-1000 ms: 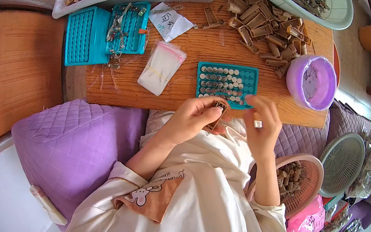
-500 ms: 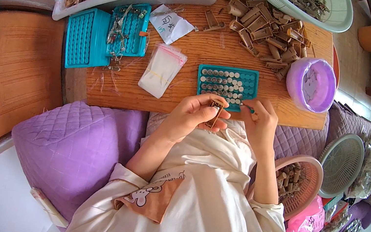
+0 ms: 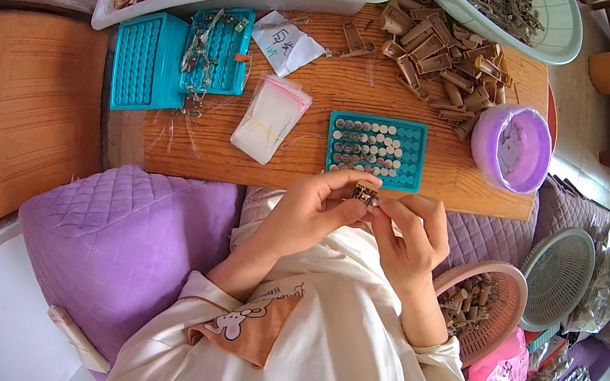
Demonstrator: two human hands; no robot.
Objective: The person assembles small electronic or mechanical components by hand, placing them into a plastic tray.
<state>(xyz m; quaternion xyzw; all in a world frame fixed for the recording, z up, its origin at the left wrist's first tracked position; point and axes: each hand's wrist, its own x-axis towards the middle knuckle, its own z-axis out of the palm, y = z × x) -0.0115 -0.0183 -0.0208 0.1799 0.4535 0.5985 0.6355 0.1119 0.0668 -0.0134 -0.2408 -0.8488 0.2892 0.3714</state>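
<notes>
Woodgrain tabletop [image 3: 309, 142] at upper center backs a left hand [image 3: 313, 212] gripping a small brown casing [image 3: 364, 194] (likely light, stiff, best held by its sides), the right hand [image 3: 414, 242] touching, its grasp unclear.

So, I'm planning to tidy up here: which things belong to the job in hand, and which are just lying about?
Seemingly in use:
- small brown casing, in the left hand, right hand close against it
- teal tray of round pieces, just beyond the hands

Probably just lying about:
- purple cushion
- pink bag
- orange pot

A purple quilted cover [image 3: 119, 248] lies near a brown door [image 3: 21, 132].
</notes>
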